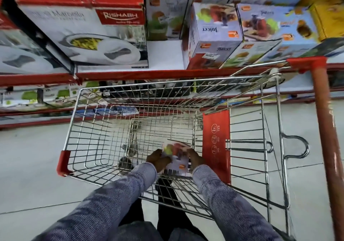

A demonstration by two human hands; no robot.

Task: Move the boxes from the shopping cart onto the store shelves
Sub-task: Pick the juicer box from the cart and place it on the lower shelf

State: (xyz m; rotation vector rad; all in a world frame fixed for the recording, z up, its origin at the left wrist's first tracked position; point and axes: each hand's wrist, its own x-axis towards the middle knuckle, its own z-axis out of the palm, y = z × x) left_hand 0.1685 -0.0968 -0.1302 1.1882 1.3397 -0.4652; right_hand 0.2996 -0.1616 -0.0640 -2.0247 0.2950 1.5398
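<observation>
1. Nearest the camera, two arms in blue striped sleeves (119,196) reach down from six o'clock into the shopping cart (273,121), a wire basket with red corner guards and a red handle (323,125) running down the three o'clock edge.

2. The left hand (158,159) is pressed flat against the left side of a juicer box (176,157), fingers curled round its near edge; the right hand (195,158) is clamped on the opposite side. Taking it from both flanks looks like the way to lift it straight up past the wire walls.

3. That box is low in the basket, near its floor at about six o'clock of the cart's interior, just beside the red child-seat flap (216,144). No other box shows in the cart, so I judge this to be the last one to move.

4. Beyond the cart's far rim, at twelve o'clock, runs the red-edged shelf (130,74). A bare white patch of shelf board (163,54) lies between the Rishabh dinner-set box (83,34) at eleven o'clock and a stack of matching juicer boxes (212,34) at one o'clock.

5. That gap beside its own kind seems the natural destination; the cart is parked close under it, which keeps the carry short.
</observation>
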